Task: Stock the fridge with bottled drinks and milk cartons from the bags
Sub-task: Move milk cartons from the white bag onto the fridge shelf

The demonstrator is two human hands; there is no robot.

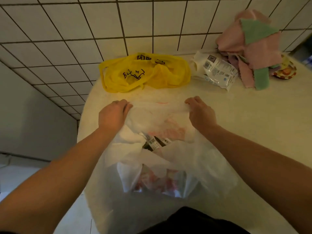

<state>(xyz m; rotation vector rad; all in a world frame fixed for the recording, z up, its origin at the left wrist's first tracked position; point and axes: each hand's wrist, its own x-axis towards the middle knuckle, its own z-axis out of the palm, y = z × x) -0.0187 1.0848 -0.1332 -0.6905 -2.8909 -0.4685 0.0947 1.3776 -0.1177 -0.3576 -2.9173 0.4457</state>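
Observation:
A white translucent plastic bag (158,119) lies on the pale counter (253,125) in front of me. My left hand (112,114) grips its far left edge and my right hand (200,114) grips its far right edge, stretching the plastic between them. Through the bag's opening, dark cartons or bottles with white barcode labels (154,142) show. Lower down, red and white packaging (160,181) shows dimly through the plastic. A crumpled yellow bag (143,73) with black print lies flat behind the white one.
A white plastic packet (217,70) with barcodes lies at the back right, beside a pile of pink and green cloths (253,48). A small red and white dish (287,71) sits behind the cloths. A tiled wall (118,22) borders the counter; the counter's rounded edge drops off at left.

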